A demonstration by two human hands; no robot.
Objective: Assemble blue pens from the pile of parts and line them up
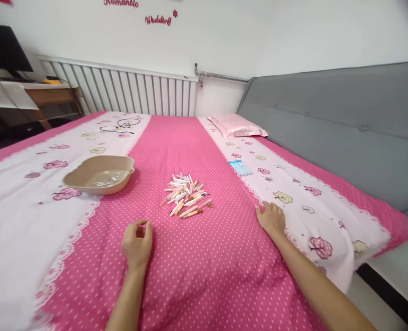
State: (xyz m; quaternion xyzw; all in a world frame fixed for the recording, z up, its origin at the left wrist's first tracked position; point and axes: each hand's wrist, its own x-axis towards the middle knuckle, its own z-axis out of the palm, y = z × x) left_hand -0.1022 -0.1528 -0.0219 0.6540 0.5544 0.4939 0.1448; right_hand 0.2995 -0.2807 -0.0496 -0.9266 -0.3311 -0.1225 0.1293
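My left hand (pixel 137 243) rests on the pink dotted bedspread (pixel 204 266), in front of a loose heap of slim pen-like sticks (pixel 186 195). Its fingers curl in, thumb and index finger making a loose ring with nothing visible inside. Palm down, my right hand (pixel 272 218) lies on the bedspread to the right of the heap, fingers apart and holding nothing. The sticks are white, tan and pinkish, some with dark ends. Beyond my right hand is a flat row of slim blue-and-white sticks (pixel 240 168), whose kind I cannot make out.
A beige plastic basin (pixel 100 184) with small white pieces inside stands on the left. Farther back lie a thin black cable (pixel 128 123) and a pink pillow (pixel 237 125). A grey padded backrest (pixel 345 105) borders the right side; a white radiator (pixel 121 85) stands behind the bed.
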